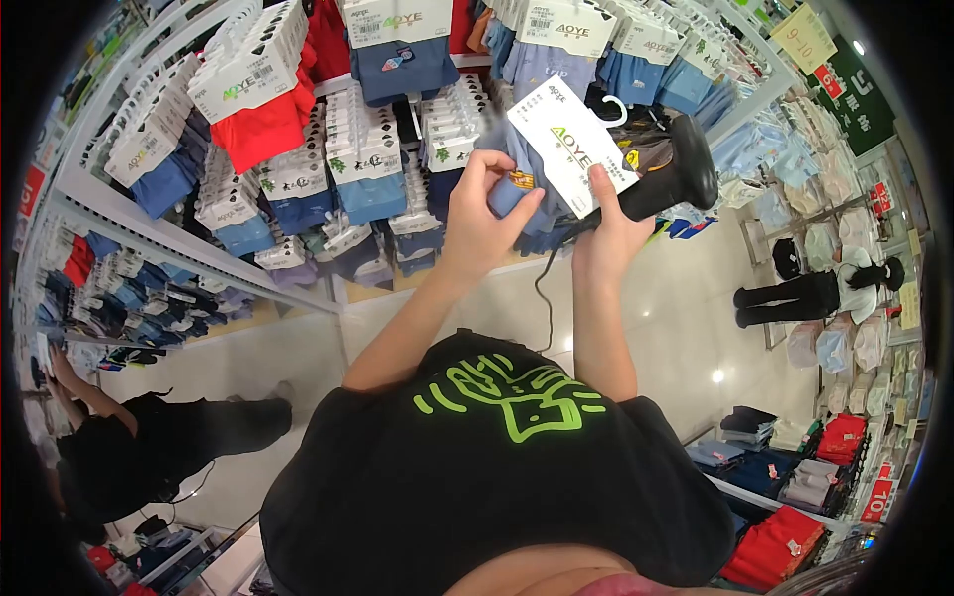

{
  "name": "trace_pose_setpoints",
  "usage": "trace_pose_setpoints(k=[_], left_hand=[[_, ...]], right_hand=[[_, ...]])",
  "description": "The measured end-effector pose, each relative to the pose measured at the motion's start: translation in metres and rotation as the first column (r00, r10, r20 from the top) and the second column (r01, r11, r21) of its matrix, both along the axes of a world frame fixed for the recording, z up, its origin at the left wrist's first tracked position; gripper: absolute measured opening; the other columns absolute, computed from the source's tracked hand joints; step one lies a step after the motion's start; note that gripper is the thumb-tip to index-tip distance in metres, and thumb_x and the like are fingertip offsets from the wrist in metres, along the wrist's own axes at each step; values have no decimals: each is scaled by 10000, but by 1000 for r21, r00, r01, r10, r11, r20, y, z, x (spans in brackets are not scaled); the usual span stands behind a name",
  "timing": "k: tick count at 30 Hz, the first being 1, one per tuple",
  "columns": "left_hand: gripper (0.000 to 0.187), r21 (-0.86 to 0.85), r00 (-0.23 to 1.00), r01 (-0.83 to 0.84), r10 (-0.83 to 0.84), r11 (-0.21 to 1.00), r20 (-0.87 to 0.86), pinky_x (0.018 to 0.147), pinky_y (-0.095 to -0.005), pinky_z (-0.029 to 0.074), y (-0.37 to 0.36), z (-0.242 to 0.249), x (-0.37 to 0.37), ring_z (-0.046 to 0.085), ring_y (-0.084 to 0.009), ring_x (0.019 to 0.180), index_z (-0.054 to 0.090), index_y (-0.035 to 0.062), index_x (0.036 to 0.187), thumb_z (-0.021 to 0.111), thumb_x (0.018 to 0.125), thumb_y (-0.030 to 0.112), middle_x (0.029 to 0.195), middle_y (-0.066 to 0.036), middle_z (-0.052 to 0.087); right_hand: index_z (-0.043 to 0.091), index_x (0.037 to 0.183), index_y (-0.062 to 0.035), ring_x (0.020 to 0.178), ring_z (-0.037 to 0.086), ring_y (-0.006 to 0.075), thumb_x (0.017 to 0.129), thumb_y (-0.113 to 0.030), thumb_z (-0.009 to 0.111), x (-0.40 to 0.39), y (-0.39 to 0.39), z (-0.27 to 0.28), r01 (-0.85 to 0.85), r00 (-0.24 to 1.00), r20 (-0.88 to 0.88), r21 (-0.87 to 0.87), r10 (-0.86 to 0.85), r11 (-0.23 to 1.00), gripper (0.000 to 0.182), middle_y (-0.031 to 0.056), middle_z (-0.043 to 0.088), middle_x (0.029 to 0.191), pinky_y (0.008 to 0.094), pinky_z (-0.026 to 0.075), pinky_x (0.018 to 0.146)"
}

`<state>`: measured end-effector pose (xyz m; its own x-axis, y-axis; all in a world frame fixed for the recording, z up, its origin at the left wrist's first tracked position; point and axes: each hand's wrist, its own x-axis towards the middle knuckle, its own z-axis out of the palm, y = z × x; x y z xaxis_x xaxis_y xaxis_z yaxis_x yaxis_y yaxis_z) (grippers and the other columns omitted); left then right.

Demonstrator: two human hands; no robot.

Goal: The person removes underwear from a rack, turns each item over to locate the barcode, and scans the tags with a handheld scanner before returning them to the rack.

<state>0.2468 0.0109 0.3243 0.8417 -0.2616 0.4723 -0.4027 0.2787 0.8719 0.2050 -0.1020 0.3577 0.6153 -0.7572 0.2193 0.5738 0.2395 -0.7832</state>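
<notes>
Shop racks fill the view from nine o'clock round to two o'clock, hung thick with carded garments in blue, red and white, above a pale glossy floor (696,308).

At eight o'clock another person (149,437) in black crouches by the lower shelves. Just right of centre, the left hand (484,223) pinches a blue garment (517,174) by its fabric below the white card (574,144); the fingers are closed on the cloth. The card tilts toward one o'clock and its printed face is turned up to the camera. Beside it, the right hand (606,233) is wrapped round the grip of a black scanner (671,174), thumb lying along the card's lower edge, so that hand touches both. The scanner's head sits just past the card at two o'clock, and its cord (545,298) drops toward six o'clock past the wrist.

By my reading, the garment is off its hook and presented to the scanner, so the reading of the tag seems under way; whether it has registered cannot be told, and rehanging is left.

Room is tight toward twelve o'clock, where hanging stock crowds close behind the hands. Open floor lies at three to four o'clock, where a further person (805,293) stands well apart. Folded piles (795,477) edge the aisle at four o'clock.
</notes>
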Motion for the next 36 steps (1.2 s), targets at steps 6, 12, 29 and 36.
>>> trace_pose_setpoints(k=[6,12,29,36], left_hand=[[424,-279,916,359,-394,891,-78,826,-272,446,7,13,-1,494,-144,985,382,28,1024,613,704,-127,1056,-111,456],[390,-324,928,162,-255,932,-271,720,-255,493,-1,33,-6,603,-166,848,407,1,1027,625,722,-106,934,-161,595],[202,-139,959,-70,29,988,-282,676,-209,486,-21,37,-32,611,-111,796,550,-78,980,606,792,-29,875,-128,632],[245,-186,950,-53,-8,981,-312,694,-203,487,-18,40,-42,609,-124,809,545,-91,985,637,764,-38,884,-127,622]], right_hand=[[457,1021,21,873,549,136,713,38,693,-4,-14,8,79,995,62,-23,-78,997,388,76,537,955,263,441,792],[473,974,10,859,510,125,643,-37,783,-16,-20,-5,109,993,23,-500,-112,859,456,49,515,917,253,411,774],[520,985,45,818,556,140,549,-79,835,-26,-15,-11,-82,993,-120,-618,9,782,552,83,583,921,264,455,732],[511,993,40,903,531,169,589,6,778,-39,-8,2,-70,998,-45,-570,54,819,485,97,562,939,294,425,805]])
